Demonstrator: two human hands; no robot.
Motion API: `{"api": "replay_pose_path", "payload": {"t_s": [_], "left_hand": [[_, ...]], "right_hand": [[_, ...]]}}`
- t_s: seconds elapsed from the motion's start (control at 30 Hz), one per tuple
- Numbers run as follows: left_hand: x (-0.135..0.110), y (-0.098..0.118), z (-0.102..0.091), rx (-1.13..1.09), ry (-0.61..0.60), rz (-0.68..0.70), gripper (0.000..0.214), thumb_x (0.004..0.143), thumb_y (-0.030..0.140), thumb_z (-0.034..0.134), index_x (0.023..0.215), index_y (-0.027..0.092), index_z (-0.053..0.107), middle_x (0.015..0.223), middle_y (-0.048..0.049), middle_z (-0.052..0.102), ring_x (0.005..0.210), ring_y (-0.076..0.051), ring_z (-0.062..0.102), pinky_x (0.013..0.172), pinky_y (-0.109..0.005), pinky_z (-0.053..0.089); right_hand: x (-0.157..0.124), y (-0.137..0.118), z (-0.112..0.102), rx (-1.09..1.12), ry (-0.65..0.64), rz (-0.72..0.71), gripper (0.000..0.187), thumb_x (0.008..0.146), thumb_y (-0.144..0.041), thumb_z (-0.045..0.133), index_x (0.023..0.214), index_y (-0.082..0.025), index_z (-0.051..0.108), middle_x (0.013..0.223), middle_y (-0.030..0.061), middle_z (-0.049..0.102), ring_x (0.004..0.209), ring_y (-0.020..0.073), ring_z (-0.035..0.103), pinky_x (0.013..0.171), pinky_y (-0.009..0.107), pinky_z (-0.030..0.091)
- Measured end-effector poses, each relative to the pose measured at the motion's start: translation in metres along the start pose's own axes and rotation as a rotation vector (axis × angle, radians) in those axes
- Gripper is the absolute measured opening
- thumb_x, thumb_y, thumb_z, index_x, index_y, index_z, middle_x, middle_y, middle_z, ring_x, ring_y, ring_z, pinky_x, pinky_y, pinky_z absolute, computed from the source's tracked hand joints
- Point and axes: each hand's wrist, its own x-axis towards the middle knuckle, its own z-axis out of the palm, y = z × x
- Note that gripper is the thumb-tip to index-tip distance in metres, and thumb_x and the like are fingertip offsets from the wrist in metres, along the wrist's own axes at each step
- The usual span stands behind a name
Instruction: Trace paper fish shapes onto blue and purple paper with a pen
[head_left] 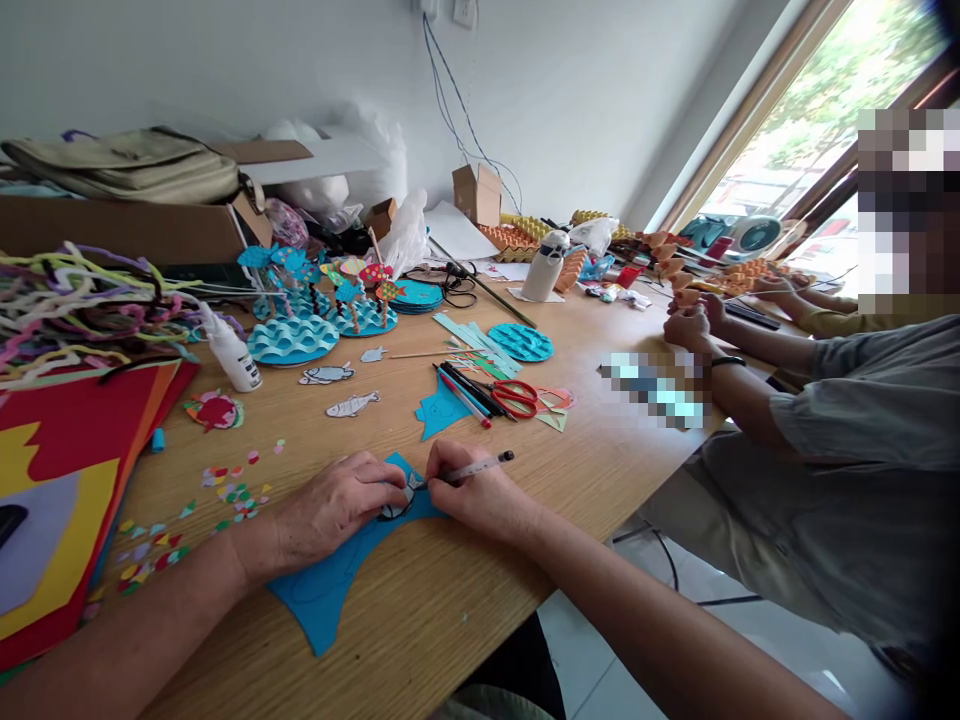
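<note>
Forearms cross the frame's bottom; at lower centre, the left hand, grip unclear, presses a cutout onto blue paper, likely against slipping; the right hand pinches a pen.

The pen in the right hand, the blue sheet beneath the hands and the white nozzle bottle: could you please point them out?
Pen (477, 467), head view: its barrel.
Blue sheet (328, 576), head view: its lower part.
White nozzle bottle (236, 357), head view: its body.
</note>
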Motion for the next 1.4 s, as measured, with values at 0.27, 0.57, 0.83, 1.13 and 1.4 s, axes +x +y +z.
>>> {"api": "replay_pose_path", "payload": {"t_s": [0.27,0.57,0.83,1.13,1.4], "left_hand": [[0.004,-0.001,0.001,-0.038,0.02,0.063,0.021,0.091,0.01,0.046,0.101,0.019,0.062,0.106,-0.0025,0.063,0.093,-0.016,0.053,0.085,-0.028,0.041],[0.007,-0.001,0.004,-0.067,-0.041,0.026,0.027,0.092,0.007,0.038,0.101,0.018,0.06,0.106,-0.0046,0.06,0.095,-0.016,0.055,0.084,-0.026,0.044],[0.008,0.001,0.003,-0.042,-0.055,0.016,0.027,0.091,0.006,0.037,0.101,0.018,0.06,0.106,-0.0049,0.06,0.095,-0.016,0.056,0.084,-0.027,0.045],[0.009,0.001,0.001,-0.046,-0.042,0.044,0.026,0.088,0.005,0.04,0.099,0.018,0.06,0.108,-0.0057,0.062,0.097,-0.017,0.057,0.086,-0.028,0.045],[0.011,0.002,0.0,-0.048,-0.049,0.04,0.026,0.087,0.004,0.042,0.097,0.019,0.061,0.107,-0.0049,0.061,0.095,-0.017,0.056,0.083,-0.028,0.045]], "right_hand": [[0.0,-0.004,-0.001,-0.009,-0.001,-0.012,0.014,0.062,-0.006,0.05,0.061,-0.019,0.046,0.055,-0.0065,0.045,0.05,0.0077,0.038,0.05,0.018,0.03],[-0.001,-0.005,-0.001,-0.041,-0.003,-0.003,0.014,0.062,-0.005,0.051,0.062,-0.019,0.047,0.054,-0.0066,0.045,0.049,0.0077,0.039,0.05,0.019,0.029],[-0.001,0.0,-0.002,-0.028,0.012,-0.016,0.012,0.063,-0.007,0.051,0.061,-0.019,0.047,0.054,-0.0069,0.046,0.049,0.0074,0.039,0.049,0.018,0.03],[0.0,0.003,-0.004,-0.052,0.029,-0.006,0.013,0.062,-0.006,0.051,0.06,-0.018,0.047,0.054,-0.0066,0.047,0.049,0.0074,0.04,0.048,0.018,0.029],[0.001,0.007,-0.005,-0.021,0.044,-0.026,0.014,0.063,-0.007,0.05,0.06,-0.019,0.045,0.054,-0.0063,0.047,0.05,0.0077,0.04,0.047,0.018,0.028]]}}
